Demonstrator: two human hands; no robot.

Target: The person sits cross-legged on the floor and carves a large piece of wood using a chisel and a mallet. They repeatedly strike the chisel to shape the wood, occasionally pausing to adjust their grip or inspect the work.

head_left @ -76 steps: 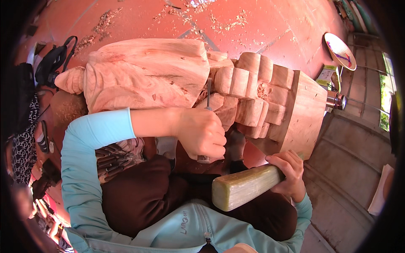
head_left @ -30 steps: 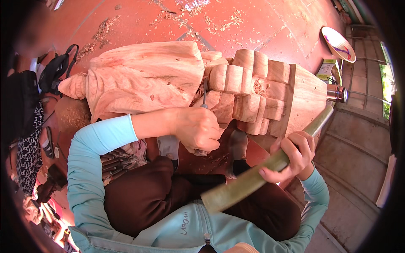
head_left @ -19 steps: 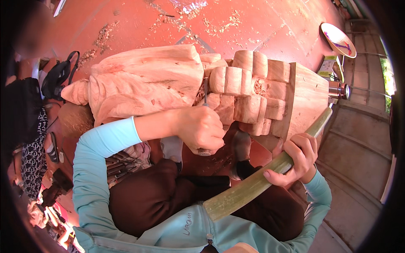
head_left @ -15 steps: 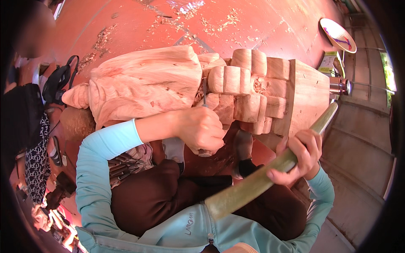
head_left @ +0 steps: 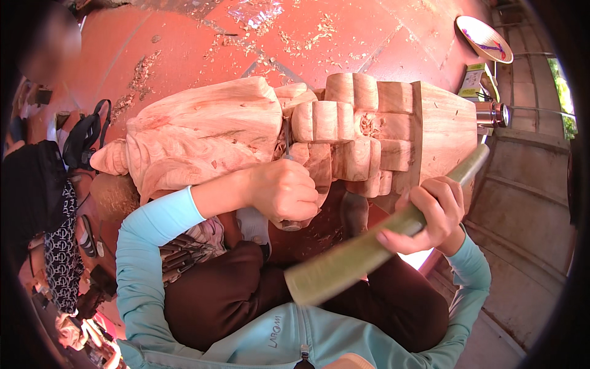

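A pale wood carving [head_left: 203, 123] lies across the floor in front of me, its robe-like figure at left and stepped blocks at right. My left hand [head_left: 284, 192] is closed round a chisel [head_left: 287, 140]. The blade meets the gap between the robed part and the rounded blocks, and the butt of its handle shows below my fist. My right hand [head_left: 430, 212] grips a long greenish club-like mallet [head_left: 344, 261]. Its thick end hangs above my lap, apart from the chisel, and its thin end points up toward the carving's flat base [head_left: 447, 129].
A bundle of carving tools [head_left: 184, 252] lies beside my left leg. Wood shavings [head_left: 307, 38] are scattered over the red tiled floor. A conical hat [head_left: 485, 40], a box [head_left: 477, 83] and a metal flask [head_left: 491, 114] stand at far right. Black sandals [head_left: 86, 132] lie at left.
The mallet's thick end has swung a little up and left, closer to the chisel's butt. Carving, left hand and chisel appear slightly farther left as the view shifts.
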